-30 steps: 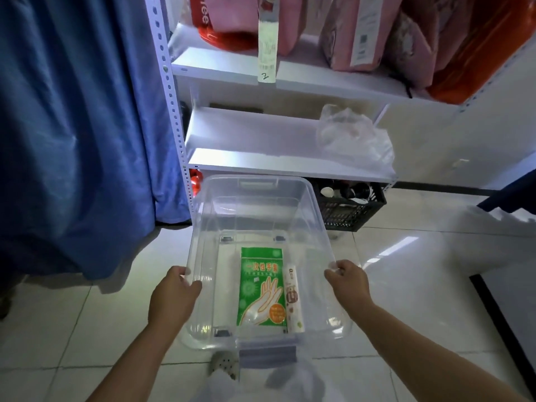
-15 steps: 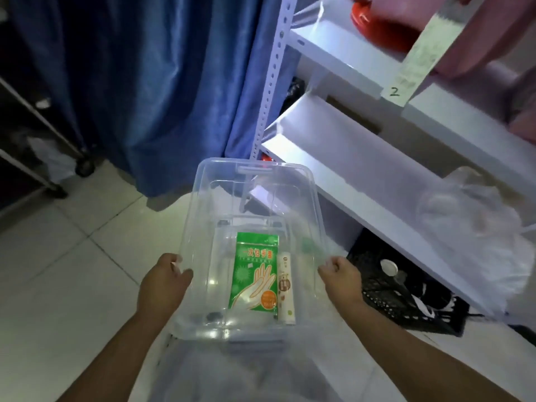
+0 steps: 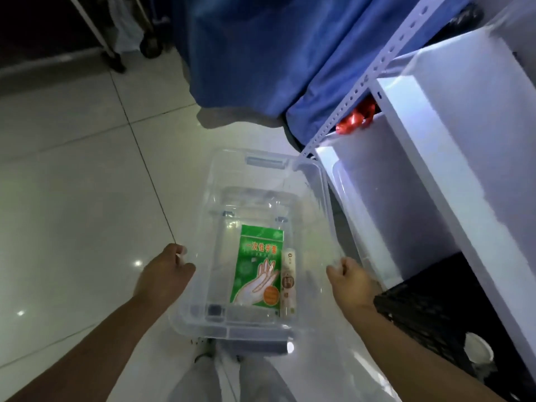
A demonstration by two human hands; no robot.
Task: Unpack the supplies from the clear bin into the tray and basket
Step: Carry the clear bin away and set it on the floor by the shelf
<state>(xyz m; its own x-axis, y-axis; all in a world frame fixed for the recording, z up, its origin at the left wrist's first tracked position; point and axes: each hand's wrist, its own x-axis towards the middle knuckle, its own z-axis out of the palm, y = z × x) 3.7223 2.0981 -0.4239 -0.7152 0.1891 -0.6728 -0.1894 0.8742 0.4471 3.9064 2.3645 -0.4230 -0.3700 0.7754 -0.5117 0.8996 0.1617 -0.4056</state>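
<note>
Hands grip a clear bin (image 3: 310,181) above the tiled floor (image 3: 72,184): left hand (image 3: 164,275) clasps one long rim, right hand (image 3: 352,281) the other. Inside, a green glove packet (image 3: 256,265) and slim roll (image 3: 288,282) lie lengthwise, pointing away toward the blue curtain (image 3: 261,53).

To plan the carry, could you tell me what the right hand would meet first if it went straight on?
Probably the white shelf unit; the right hand grips the clear bin, though depth is unclear.
</note>
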